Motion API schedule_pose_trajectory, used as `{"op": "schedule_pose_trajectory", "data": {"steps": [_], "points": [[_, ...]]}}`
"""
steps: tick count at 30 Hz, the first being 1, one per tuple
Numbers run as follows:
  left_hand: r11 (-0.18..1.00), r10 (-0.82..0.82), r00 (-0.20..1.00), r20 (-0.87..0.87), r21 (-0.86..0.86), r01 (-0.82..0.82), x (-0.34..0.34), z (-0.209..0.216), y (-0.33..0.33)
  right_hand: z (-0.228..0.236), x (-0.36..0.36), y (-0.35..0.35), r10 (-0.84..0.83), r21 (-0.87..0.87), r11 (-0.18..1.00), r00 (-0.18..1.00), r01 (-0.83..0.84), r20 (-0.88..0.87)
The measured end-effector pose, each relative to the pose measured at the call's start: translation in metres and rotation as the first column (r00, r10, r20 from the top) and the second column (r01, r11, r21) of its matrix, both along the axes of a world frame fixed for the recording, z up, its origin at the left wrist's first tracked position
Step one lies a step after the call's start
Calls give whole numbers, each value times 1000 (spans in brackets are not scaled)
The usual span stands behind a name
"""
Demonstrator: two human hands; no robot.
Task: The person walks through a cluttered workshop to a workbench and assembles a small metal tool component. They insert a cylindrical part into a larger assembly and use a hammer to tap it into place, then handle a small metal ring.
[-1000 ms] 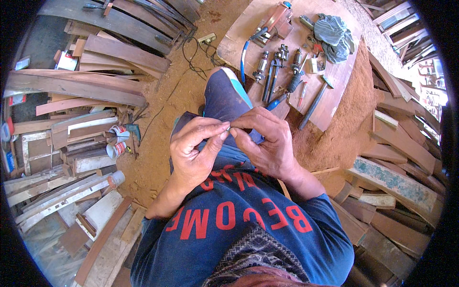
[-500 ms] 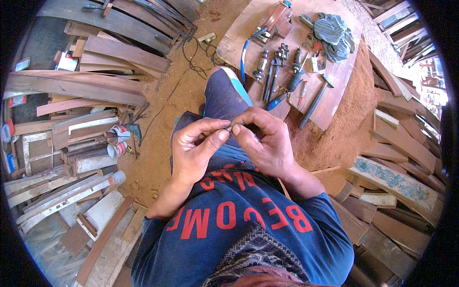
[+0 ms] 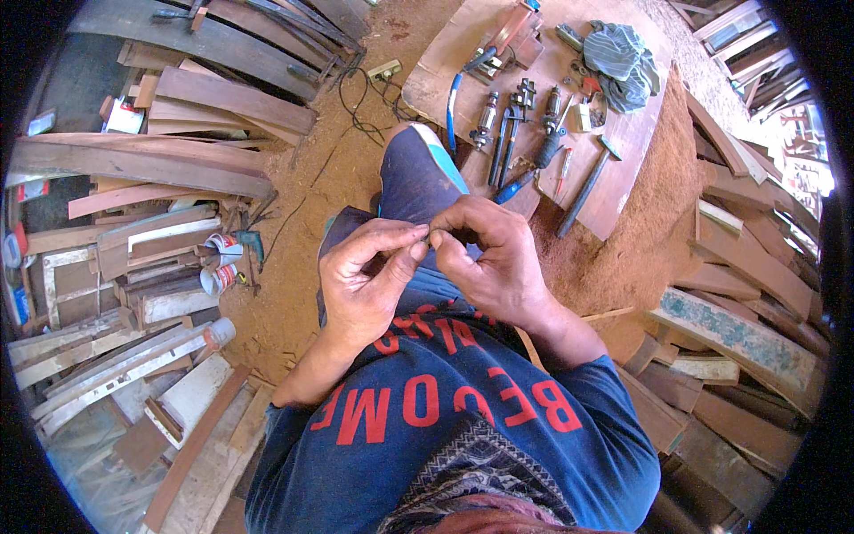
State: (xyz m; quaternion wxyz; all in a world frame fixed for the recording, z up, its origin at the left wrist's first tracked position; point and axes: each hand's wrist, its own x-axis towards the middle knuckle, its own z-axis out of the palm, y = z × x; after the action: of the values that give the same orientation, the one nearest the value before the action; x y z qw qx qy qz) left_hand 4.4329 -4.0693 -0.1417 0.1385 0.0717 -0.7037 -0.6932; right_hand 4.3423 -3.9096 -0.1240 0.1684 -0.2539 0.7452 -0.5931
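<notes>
My left hand (image 3: 369,276) and my right hand (image 3: 489,254) meet in front of my chest, above my lap. Thumb and forefinger of each are pinched together, with the fingertips nearly touching. Something small and dark seems to sit between them, mostly hidden by the fingers and too small to name. Beyond my hands, a board (image 3: 614,191) on the sawdust carries tools: a hammer (image 3: 589,189), a partly dismantled power tool (image 3: 553,133), a motor armature (image 3: 487,120), a slim red-handled screwdriver (image 3: 564,171) and a reddish machine housing (image 3: 516,36).
A crumpled striped cloth (image 3: 618,67) lies at the board's far right. Stacked planks (image 3: 231,102) line the left, with more timber (image 3: 747,254) at the right. A teal drill (image 3: 252,247) rests by two tins (image 3: 218,278). Black cable (image 3: 356,111) runs to a socket strip (image 3: 385,69). Sawdust (image 3: 636,267) is heaped beside the board.
Both hands keep their pinch at the same place. The left thumb and the fingertips have shifted very slightly, and the small piece between them shows less.
</notes>
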Motion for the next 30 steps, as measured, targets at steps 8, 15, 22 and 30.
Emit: {"op": "schedule_pose_trajectory", "data": {"steps": [8, 15, 22, 30], "points": [[987, 34, 982, 187, 150, -63, 4, 7, 8, 1, 5, -4, -77, 35, 997, 995, 75, 67], [899, 32, 964, 265, 413, -143, 4, -8, 13, -20, 12, -8, -166, 3, 986, 986, 166, -13], [972, 108, 979, 175, 187, -140, -2, -23, 8, -25, 11, 0, -51, -58, 997, 998, 53, 32], [954, -49, 955, 293, 297, -42, -13, -36, 3, -49, 3, 16, 29, -119, 993, 995, -17, 98]]}}
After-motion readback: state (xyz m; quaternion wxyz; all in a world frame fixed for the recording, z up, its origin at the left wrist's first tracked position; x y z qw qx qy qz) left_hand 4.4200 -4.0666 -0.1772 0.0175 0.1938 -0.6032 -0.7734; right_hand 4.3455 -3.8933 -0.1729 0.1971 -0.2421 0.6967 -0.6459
